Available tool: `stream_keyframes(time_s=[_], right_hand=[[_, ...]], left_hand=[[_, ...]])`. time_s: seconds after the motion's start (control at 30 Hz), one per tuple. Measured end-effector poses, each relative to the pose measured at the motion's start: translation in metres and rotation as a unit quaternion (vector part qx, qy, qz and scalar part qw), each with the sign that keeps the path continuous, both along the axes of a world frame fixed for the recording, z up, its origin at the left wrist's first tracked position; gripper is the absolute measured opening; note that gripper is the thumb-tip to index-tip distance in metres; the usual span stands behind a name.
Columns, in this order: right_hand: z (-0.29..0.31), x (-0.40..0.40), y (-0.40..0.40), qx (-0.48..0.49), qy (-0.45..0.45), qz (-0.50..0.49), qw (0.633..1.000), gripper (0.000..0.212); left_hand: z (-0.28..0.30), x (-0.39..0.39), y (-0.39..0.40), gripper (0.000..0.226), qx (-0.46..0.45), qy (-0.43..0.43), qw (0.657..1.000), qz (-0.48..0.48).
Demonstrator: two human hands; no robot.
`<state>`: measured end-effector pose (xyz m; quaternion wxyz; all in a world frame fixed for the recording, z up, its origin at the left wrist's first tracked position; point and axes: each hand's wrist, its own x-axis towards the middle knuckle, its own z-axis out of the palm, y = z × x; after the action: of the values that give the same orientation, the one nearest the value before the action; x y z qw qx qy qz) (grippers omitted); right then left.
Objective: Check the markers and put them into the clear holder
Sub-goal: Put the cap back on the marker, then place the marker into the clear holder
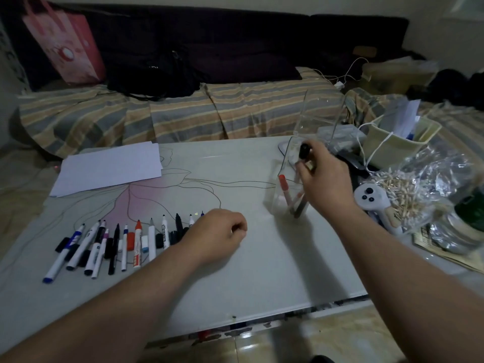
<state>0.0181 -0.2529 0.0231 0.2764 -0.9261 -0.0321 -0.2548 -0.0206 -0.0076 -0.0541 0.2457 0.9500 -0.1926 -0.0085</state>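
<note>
A row of several uncapped markers (125, 243) with loose caps lies on the white table (235, 271) at the left. My left hand (218, 233) rests on the table at the row's right end, fingers curled, holding nothing that I can see. The clear holder (284, 189) stands at the right with a red-capped marker (284, 188) and another marker inside. My right hand (324, 176) is at the holder's rim and pinches a black-capped marker (303, 151), cap up, its lower end down in the holder.
A stack of white paper (110, 167) lies at the table's far left. A second clear container (320, 113), a cream basket (398, 138), a white controller (370, 201) and a plastic bag of small sticks (403, 195) crowd the right side. A striped sofa (183, 111) runs behind.
</note>
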Motion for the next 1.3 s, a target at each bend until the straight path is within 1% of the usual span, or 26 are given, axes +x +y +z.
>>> stream_keyframes(time_s=[0.03,0.07,0.1,0.2,0.23,0.27,0.3,0.37,0.43,0.5,0.53,0.6,0.63,0.67,0.73,0.8,0.83,0.87,0.93,1.0,1.07,1.13,1.23,1.3], right_hand=[[-0.008,0.002,-0.002,-0.042,0.010,0.001,0.999,0.042],[-0.013,0.004,-0.004,-0.079,0.019,-0.004,0.997,0.048],[-0.018,0.007,-0.005,-0.107,0.028,-0.015,0.994,0.047],[-0.022,0.010,-0.007,-0.149,0.058,-0.050,0.986,0.020],[-0.024,0.010,-0.008,-0.160,0.071,-0.055,0.983,0.014],[-0.027,0.010,-0.009,-0.170,0.086,-0.053,0.980,0.013],[-0.029,0.012,-0.011,-0.177,0.102,-0.046,0.978,0.017],[-0.029,0.014,-0.014,-0.179,0.125,-0.032,0.975,0.036],[-0.026,0.013,-0.013,-0.178,0.109,-0.019,0.978,0.049],[-0.021,0.010,-0.008,-0.172,0.058,-0.019,0.983,0.046],[-0.017,0.007,-0.002,-0.168,0.024,-0.021,0.985,0.043],[-0.015,0.003,0.015,-0.160,-0.028,-0.001,0.987,0.037],[-0.018,0.001,0.028,-0.159,-0.030,0.027,0.987,0.033],[-0.023,-0.001,0.043,-0.159,-0.008,0.067,0.985,0.030],[-0.042,-0.007,0.075,-0.174,0.099,0.155,0.967,0.031],[-0.066,-0.017,0.105,-0.203,0.214,0.235,0.926,0.033],[-0.076,-0.022,0.116,-0.219,0.251,0.266,0.904,0.035],[-0.085,-0.028,0.125,-0.232,0.271,0.288,0.888,0.035],[-0.097,-0.035,0.136,-0.247,0.277,0.310,0.875,0.031],[-0.103,-0.037,0.141,-0.254,0.276,0.316,0.871,0.026],[-0.104,-0.036,0.143,-0.256,0.271,0.304,0.877,0.026],[-0.104,-0.033,0.143,-0.262,0.268,0.266,0.888,0.030],[-0.099,-0.027,0.135,-0.272,0.302,0.183,0.895,0.037],[-0.095,-0.024,0.124,-0.269,0.324,0.155,0.894,0.030]], left_hand=[[-0.003,0.000,-0.001,0.012,0.019,0.003,1.000,-0.014],[-0.006,-0.001,-0.003,0.013,0.029,0.004,0.999,-0.024],[-0.008,-0.001,-0.004,0.013,0.033,0.004,0.999,-0.033],[-0.015,-0.002,-0.006,0.013,0.045,0.002,0.998,-0.050],[-0.016,-0.002,-0.005,0.013,0.049,0.000,0.997,-0.052],[-0.018,-0.001,-0.003,0.012,0.051,-0.003,0.997,-0.050],[-0.019,0.000,-0.001,0.012,0.053,-0.004,0.997,-0.046],[-0.021,0.003,0.002,0.012,0.059,0.000,0.997,-0.039],[-0.024,0.004,0.005,0.011,0.059,0.015,0.997,-0.045],[-0.024,0.006,0.011,0.012,0.061,0.019,0.997,-0.052],[-0.022,0.008,0.015,0.017,0.067,0.009,0.997,-0.046],[-0.017,0.015,0.027,0.040,0.083,-0.021,0.996,-0.001],[-0.013,0.018,0.034,0.051,0.083,-0.031,0.995,0.039],[-0.011,0.021,0.043,0.057,0.073,-0.042,0.993,0.084],[-0.012,0.023,0.060,0.055,0.051,-0.064,0.985,0.155],[-0.015,0.022,0.072,0.041,0.060,-0.080,0.978,0.181],[-0.016,0.021,0.076,0.035,0.068,-0.083,0.977,0.182],[-0.016,0.020,0.077,0.031,0.075,-0.081,0.978,0.179],[-0.013,0.018,0.077,0.030,0.101,-0.059,0.980,0.162],[-0.011,0.015,0.075,0.032,0.137,-0.039,0.981,0.128],[-0.011,0.011,0.074,0.038,0.162,-0.024,0.982,0.091],[-0.012,0.009,0.071,0.040,0.181,-0.019,0.981,0.061],[-0.017,0.008,0.066,0.038,0.195,-0.015,0.980,0.032],[-0.019,0.007,0.062,0.036,0.206,-0.009,0.978,0.016]])
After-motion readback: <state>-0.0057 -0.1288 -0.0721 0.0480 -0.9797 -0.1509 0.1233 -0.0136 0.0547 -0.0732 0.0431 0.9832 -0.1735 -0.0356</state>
